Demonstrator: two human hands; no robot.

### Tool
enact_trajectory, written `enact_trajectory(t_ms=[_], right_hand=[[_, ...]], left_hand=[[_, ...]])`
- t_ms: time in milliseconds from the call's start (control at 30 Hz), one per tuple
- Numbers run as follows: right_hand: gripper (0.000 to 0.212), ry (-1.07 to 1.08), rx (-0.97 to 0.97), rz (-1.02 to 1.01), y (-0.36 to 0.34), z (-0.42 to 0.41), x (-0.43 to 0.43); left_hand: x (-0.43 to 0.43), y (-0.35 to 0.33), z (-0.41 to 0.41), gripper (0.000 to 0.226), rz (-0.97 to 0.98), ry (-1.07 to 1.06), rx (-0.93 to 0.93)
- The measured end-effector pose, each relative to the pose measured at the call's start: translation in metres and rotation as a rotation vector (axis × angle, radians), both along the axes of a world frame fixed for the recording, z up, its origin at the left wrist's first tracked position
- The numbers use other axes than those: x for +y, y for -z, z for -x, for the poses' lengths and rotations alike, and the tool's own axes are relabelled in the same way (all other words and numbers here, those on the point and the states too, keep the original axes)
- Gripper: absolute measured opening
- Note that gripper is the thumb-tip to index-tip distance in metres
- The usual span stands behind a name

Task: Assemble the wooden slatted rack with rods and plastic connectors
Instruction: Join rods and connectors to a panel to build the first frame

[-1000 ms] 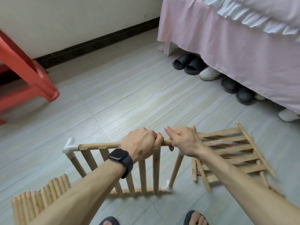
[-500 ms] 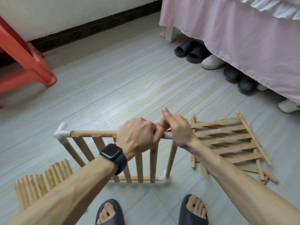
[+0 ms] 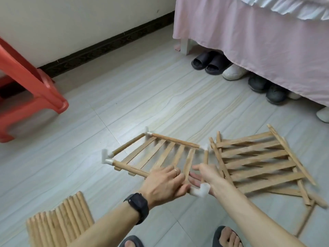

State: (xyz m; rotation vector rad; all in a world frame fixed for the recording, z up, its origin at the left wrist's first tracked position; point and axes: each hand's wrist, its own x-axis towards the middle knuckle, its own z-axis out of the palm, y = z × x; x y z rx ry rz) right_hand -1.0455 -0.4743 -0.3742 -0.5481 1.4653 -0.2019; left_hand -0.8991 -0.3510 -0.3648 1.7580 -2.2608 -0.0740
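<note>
The slatted rack frame (image 3: 160, 154) lies almost flat on the floor, wooden rods on its sides and white plastic connectors (image 3: 105, 157) at its corners. My left hand (image 3: 163, 182), with a watch on the wrist, rests with straight fingers on the near rod beside the near right connector (image 3: 200, 190). My right hand (image 3: 204, 175) is by that same corner, its fingers stretched out leftward under the slats. Neither hand grips anything.
A pile of loose slatted panels (image 3: 258, 163) lies just right of the frame. A bundle of spare rods (image 3: 58, 227) sits at lower left. A red plastic stool (image 3: 26, 86) stands at left. Shoes (image 3: 206, 62) line the pink-skirted bed (image 3: 249, 32). My slippered feet (image 3: 226, 237) are at the bottom edge.
The rack frame stood upright with both hands gripping its top rod; it now lies down on the floor, and both hands have loosened with straight fingers.
</note>
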Motion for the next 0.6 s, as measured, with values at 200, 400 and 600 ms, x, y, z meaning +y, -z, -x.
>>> enact_trajectory(t_ms=[200,400,600], right_hand=[[0.107,-0.648,0.573,0.316,0.065,0.001,0.002],[0.135,-0.926,0.818,0.588,0.107,-0.012,-0.005],[0.118,-1.029,0.839,0.666,0.124,-0.023,-0.009]], left_hand=[[0.0,0.033,-0.027,0.038,-0.436,-0.251,-0.067],[0.018,0.093,-0.112,0.064,-0.775,-1.057,0.22],[0.034,0.132,-0.107,0.059,-0.964,-1.23,0.607]])
